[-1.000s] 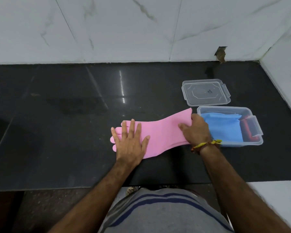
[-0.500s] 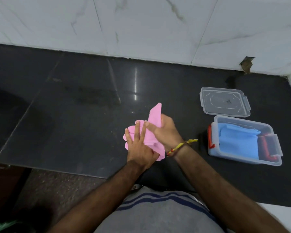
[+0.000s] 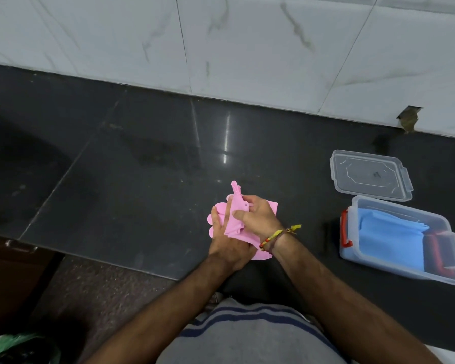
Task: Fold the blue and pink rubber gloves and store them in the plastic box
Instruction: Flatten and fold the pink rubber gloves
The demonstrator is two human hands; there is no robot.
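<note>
Left of the plastic box (image 3: 401,261), both hands work the pink glove (image 3: 235,219) on the table (image 3: 142,193). The right hand (image 3: 255,215) pinches a fold in its grip; the left hand (image 3: 227,244) presses flat, fingers straight.

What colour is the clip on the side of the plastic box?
Red. The clip sits on the plastic box, clearest in the head view.
</note>
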